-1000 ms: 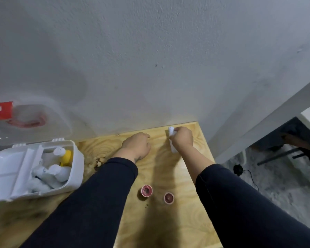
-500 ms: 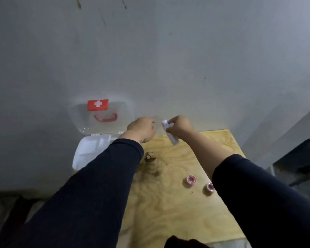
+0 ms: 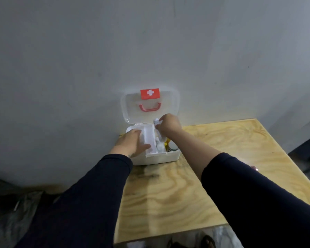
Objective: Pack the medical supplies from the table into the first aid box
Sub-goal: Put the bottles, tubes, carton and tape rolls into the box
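The white first aid box (image 3: 161,158) stands open at the table's far left edge, its clear lid (image 3: 131,108) with a red cross label and red handle leaning against the wall. My right hand (image 3: 168,125) is over the box's right compartment, closed on a small white tube (image 3: 157,122) that points down into it. Several white bottles and something yellow (image 3: 166,143) lie in that compartment. My left hand (image 3: 132,143) rests flat on the white inner tray (image 3: 149,138) at the box's left side, fingers spread.
The plywood table (image 3: 222,158) ends at the wall behind and drops off on the right and near sides. A small pink cap (image 3: 254,168) peeks out beside my right sleeve. Dark floor and clutter lie to the left of the table.
Both hands moved left from the table's middle to the box. The right hand carried the white tube over the right compartment; the left hand came down onto the inner tray.
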Motion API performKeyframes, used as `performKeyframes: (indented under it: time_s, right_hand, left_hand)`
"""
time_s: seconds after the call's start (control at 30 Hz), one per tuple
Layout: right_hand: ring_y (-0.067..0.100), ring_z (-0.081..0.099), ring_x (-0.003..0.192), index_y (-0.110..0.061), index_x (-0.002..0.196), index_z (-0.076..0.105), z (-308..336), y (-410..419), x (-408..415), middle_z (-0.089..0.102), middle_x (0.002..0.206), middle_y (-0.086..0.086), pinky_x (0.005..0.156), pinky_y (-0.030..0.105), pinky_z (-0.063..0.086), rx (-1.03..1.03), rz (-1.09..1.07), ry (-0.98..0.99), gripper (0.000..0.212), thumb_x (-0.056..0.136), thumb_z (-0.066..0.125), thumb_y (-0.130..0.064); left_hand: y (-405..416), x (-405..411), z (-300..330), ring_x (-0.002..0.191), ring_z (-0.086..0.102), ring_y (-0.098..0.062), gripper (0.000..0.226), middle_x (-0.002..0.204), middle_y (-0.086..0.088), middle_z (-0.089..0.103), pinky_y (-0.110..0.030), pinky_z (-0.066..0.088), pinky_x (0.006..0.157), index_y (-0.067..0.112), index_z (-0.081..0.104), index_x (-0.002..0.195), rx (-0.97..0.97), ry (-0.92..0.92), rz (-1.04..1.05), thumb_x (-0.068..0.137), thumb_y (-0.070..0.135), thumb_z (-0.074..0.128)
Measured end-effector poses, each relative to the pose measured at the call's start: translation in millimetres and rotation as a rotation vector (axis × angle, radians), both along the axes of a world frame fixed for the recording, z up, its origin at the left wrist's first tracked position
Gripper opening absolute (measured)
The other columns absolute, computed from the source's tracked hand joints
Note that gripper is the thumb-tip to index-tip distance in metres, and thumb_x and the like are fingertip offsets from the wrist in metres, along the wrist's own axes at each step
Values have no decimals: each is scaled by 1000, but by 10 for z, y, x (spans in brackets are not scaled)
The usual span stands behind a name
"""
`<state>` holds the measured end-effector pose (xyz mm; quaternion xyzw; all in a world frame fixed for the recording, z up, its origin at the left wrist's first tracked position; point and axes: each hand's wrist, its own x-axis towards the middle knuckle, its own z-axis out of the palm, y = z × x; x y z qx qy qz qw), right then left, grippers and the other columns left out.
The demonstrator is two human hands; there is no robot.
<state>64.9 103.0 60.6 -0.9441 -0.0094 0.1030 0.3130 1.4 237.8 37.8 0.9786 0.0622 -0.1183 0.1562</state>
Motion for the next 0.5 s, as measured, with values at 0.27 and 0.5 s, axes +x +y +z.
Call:
performKeyframes:
  time_s: [0.27, 0.5]
  right_hand:
    - [34, 58, 113, 1, 117, 57, -210, 445, -117, 61, 122, 18, 83, 32, 45, -139, 15, 66, 28, 95, 48, -13]
    - [25, 41, 130, -1, 129, 49, -112, 530, -146, 48, 136, 17, 97, 31, 43, -114, 16, 43, 41, 89, 43, -3]
  left_hand:
    - [321, -94, -221, 148, 19, -21, 114, 163, -1, 13, -41, 26, 118, 12, 17, 154, -71, 13, -51, 69, 66, 71]
    - [386, -139, -264, 151, 4, -18, 128, 164, -1, 1, -35, 15, 121, 11, 4, 155, -90, -37, -28, 64, 69, 72]
